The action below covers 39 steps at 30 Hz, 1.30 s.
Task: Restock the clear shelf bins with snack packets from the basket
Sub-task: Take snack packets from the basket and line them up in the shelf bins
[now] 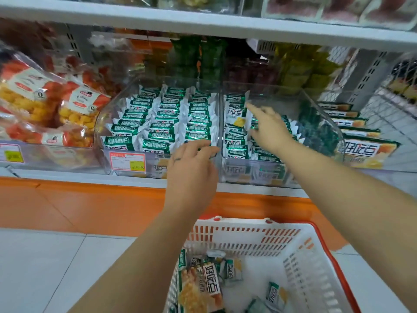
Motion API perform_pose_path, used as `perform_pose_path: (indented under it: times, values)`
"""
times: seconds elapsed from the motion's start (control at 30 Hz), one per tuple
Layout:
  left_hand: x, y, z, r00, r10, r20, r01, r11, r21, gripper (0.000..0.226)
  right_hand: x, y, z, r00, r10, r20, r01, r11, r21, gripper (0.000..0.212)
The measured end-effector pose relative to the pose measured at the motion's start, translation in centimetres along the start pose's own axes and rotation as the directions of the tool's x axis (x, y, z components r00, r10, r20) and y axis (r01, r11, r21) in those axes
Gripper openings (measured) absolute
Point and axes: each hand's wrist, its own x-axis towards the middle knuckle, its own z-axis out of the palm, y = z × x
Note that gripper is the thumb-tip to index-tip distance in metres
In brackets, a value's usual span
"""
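Two clear shelf bins stand side by side. The left bin point(117, 105) is packed with rows of green-and-white snack packets point(162, 118). The right bin point(320, 109) is partly filled with the same packets point(235, 141). My right hand point(268, 125) reaches into the right bin with fingers stretched over the packets, holding nothing that I can see. My left hand point(191, 163) rests on the front edge where the two bins meet, fingers bent over the rim. Below, the white basket point(302, 258) with an orange rim holds a few loose packets point(232, 271) and a larger bag point(200, 288).
Bags of orange and yellow snacks point(45, 102) fill the bin to the left. Boxed snacks point(361, 141) are stacked to the right beside a wire rack. A shelf board point(203, 21) hangs low overhead. A price tag point(127, 161) sits on the left bin's front.
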Motion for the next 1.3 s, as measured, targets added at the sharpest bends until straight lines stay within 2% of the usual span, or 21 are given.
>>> perform_pose_path:
  times: [0.03,0.1,0.2,0.23,0.3,0.37,0.43,0.47,0.5,0.57,0.67,0.7,0.77,0.83,0.9,0.97,1.03,1.13,1.17,1.3]
  values:
    - [-0.3,0.2,0.2,0.998,0.053,-0.032,-0.053,0.998,-0.016,0.030,-1.7,-0.2,-0.4,0.997,-0.034,-0.064,0.036,0.999,0.026,0.057]
    - [-1.4,1.1,1.1,0.993,0.117,-0.006,-0.117,0.993,-0.033,0.027,-5.7,-0.4,-0.7,0.969,-0.097,-0.227,0.125,0.986,0.111,0.044]
    - [-4.6,2.0,3.9,0.987,0.146,0.069,-0.146,0.989,-0.010,0.027,-11.9,-0.2,-0.1,0.880,-0.138,-0.455,0.258,0.943,0.212,0.025]
    - [-6.1,1.9,5.2,0.985,0.137,0.102,-0.139,0.990,0.008,0.027,-13.9,0.1,0.6,0.862,-0.141,-0.487,0.272,0.939,0.210,0.021]
    - [-9.3,1.7,7.7,0.976,0.068,0.205,-0.071,0.997,0.008,0.030,-17.2,1.7,2.8,0.872,-0.124,-0.474,0.245,0.948,0.203,0.018]
    - [-12.4,1.0,9.9,0.950,-0.038,0.309,0.041,0.999,-0.001,0.031,-19.8,4.1,5.8,0.931,-0.098,-0.351,0.170,0.969,0.182,0.017]
    - [-15.6,-0.4,11.8,0.924,-0.144,0.354,0.161,0.987,-0.017,0.029,-21.9,6.8,9.0,0.999,-0.002,-0.050,0.009,0.991,0.137,0.019]
    - [-17.0,-1.3,12.7,0.906,-0.199,0.374,0.220,0.975,-0.013,0.028,-23.0,8.3,10.6,0.990,0.071,0.120,-0.083,0.992,0.094,0.022]
    - [-18.2,-2.2,13.5,0.881,-0.253,0.400,0.268,0.963,0.020,0.029,-23.9,9.7,12.1,0.950,0.150,0.273,-0.167,0.985,0.038,0.026]
    - [-19.8,-3.9,14.9,0.801,-0.364,0.476,0.333,0.931,0.151,0.037,-25.7,12.0,15.0,0.810,0.296,0.507,-0.308,0.949,-0.063,0.033]
    - [-21.2,-5.5,16.6,0.649,-0.514,0.561,0.403,0.858,0.320,0.047,-27.5,14.2,19.2,0.601,0.394,0.696,-0.385,0.905,-0.180,0.044]
    - [-21.5,-5.7,17.2,0.598,-0.550,0.582,0.427,0.834,0.350,0.049,-27.9,14.7,20.6,0.560,0.396,0.728,-0.371,0.905,-0.207,0.045]
    - [-22.2,-5.8,18.2,0.511,-0.600,0.616,0.454,0.797,0.399,0.052,-28.2,15.8,23.0,0.526,0.400,0.751,-0.337,0.908,-0.248,0.050]
    - [-22.8,-5.7,19.1,0.482,-0.628,0.611,0.467,0.774,0.428,0.050,-28.2,16.6,24.8,0.517,0.404,0.755,-0.290,0.912,-0.290,0.060]
    - [-23.1,-5.6,19.6,0.497,-0.654,0.570,0.471,0.756,0.455,0.049,-28.2,17.2,26.2,0.503,0.387,0.773,-0.225,0.922,-0.316,0.075]
    - [-23.5,-5.6,20.2,0.520,-0.662,0.540,0.476,0.749,0.460,0.048,-28.5,17.6,27.2,0.501,0.369,0.783,-0.154,0.928,-0.339,0.076]
    - [-23.9,-5.7,20.6,0.559,-0.659,0.504,0.484,0.753,0.446,0.046,-29.0,17.7,27.9,0.516,0.354,0.780,-0.107,0.930,-0.352,0.063]
    - [-24.2,-5.8,20.6,0.654,-0.626,0.424,0.462,0.775,0.430,0.043,-29.3,17.4,27.8,0.547,0.357,0.757,-0.055,0.918,-0.393,0.040]
    - [-24.0,-5.7,20.4,0.627,-0.629,0.459,0.459,0.775,0.435,0.044,-29.1,17.1,27.3,0.560,0.352,0.750,-0.041,0.916,-0.400,0.037]
    - [-22.4,-5.5,19.4,0.436,-0.664,0.607,0.486,0.742,0.463,0.051,-26.6,15.4,24.3,0.622,0.313,0.718,-0.070,0.935,-0.347,0.036]
